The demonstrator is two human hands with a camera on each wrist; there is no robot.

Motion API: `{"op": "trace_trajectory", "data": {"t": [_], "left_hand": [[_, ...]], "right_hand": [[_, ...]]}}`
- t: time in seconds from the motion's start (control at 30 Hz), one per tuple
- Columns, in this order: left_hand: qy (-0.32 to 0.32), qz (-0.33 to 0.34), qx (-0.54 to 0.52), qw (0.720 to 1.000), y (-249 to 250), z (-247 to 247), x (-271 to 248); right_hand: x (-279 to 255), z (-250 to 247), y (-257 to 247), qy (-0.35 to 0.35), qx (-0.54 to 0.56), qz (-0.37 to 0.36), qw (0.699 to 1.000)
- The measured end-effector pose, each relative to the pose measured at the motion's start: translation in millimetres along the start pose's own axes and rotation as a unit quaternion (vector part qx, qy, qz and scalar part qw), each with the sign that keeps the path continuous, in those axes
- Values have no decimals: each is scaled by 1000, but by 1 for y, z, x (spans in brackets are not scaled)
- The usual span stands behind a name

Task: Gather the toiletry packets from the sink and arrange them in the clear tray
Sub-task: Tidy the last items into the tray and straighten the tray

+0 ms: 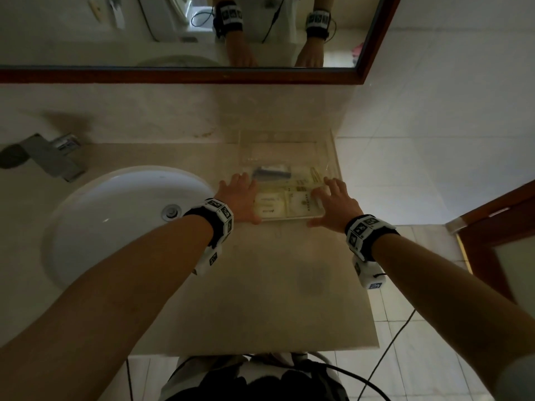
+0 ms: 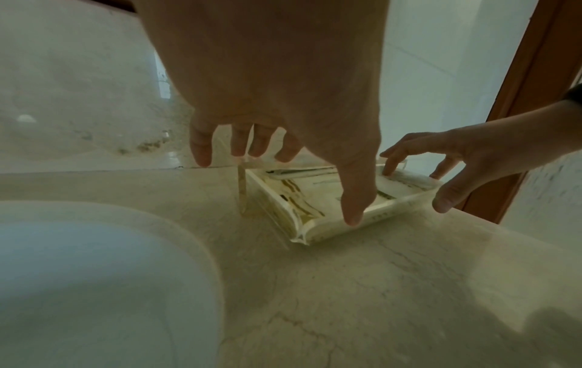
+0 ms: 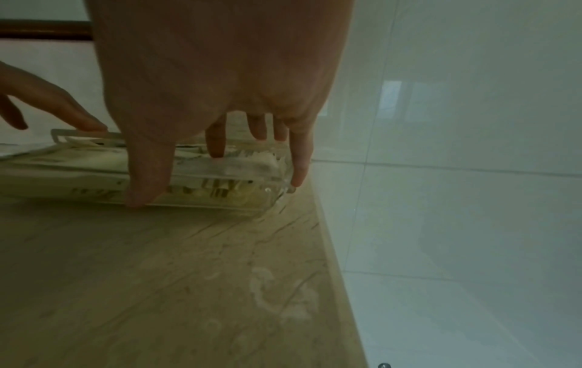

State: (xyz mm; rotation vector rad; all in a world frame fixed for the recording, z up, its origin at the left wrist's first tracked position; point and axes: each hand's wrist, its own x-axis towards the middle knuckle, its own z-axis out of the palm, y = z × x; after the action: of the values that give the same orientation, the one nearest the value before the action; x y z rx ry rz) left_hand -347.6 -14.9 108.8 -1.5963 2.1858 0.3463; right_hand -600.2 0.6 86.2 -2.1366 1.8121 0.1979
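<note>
Your left hand (image 1: 241,199) and right hand (image 1: 335,205), fingers spread wide, touch the clear tray (image 1: 291,217) of toiletry packets (image 1: 301,202), at 3 o'clock from the sink (image 1: 115,209).

Ahead of you a beige marble tabletop (image 1: 260,285) runs to the wall, faintly veined and smudged near its right edge. A chrome faucet (image 1: 49,154) stands at the far left. Above it you see a mirror (image 1: 173,30) in a dark wooden frame. To your right, white wall tiles (image 1: 434,111) meet a brown wooden door frame (image 1: 498,221). Black cables (image 1: 385,363) trail over the white floor tiles (image 1: 405,371) below the tabletop's front edge.
</note>
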Motion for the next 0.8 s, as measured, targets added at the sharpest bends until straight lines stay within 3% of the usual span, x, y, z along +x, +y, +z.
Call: {"op": "trace_trajectory", "data": {"t": [0.37,0.6,0.8], "left_hand": [[31,9,-3,999,0,1,0],[45,17,-7,999,-4,-3,1],[52,17,-17,998,-6,-6,6]], "right_hand": [[0,-1,5,-12,-69,-16,997],[8,-10,-4,24,-28,3,999],[19,-16,-7,17,-72,9,997]]}}
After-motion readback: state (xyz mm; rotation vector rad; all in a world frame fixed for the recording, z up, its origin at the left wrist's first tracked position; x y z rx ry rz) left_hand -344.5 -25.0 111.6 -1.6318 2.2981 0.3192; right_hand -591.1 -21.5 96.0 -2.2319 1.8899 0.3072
